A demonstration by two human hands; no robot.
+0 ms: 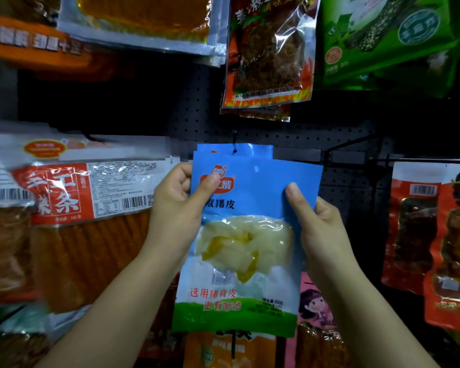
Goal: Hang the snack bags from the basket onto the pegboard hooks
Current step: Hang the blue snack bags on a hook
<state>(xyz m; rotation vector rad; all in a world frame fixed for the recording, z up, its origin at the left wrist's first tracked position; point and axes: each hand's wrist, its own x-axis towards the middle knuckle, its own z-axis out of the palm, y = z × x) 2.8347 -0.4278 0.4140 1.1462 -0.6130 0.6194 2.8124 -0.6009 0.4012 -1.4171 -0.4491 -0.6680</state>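
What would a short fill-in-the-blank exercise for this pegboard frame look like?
1. Both hands hold a snack bag whose upper part is coloured ____.
2. The left hand and right hand each have a grip on that plastic snack bag with the ____ on its front.
3. The bag's top hole sits at a black metal ____ on the black perforated pegboard.
4. The flame-printed red bag hangs ____ the held bag.

Missing words: blue; thumb; hook; above

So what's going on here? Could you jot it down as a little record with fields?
item held: blue snack bag
left hand: grips the bag's upper left edge, thumb on front
right hand: grips the upper right edge, thumb on front
hook: at the hole in the bag's top
backing: black pegboard
neighbours: red flame-print bag above, green bag upper right
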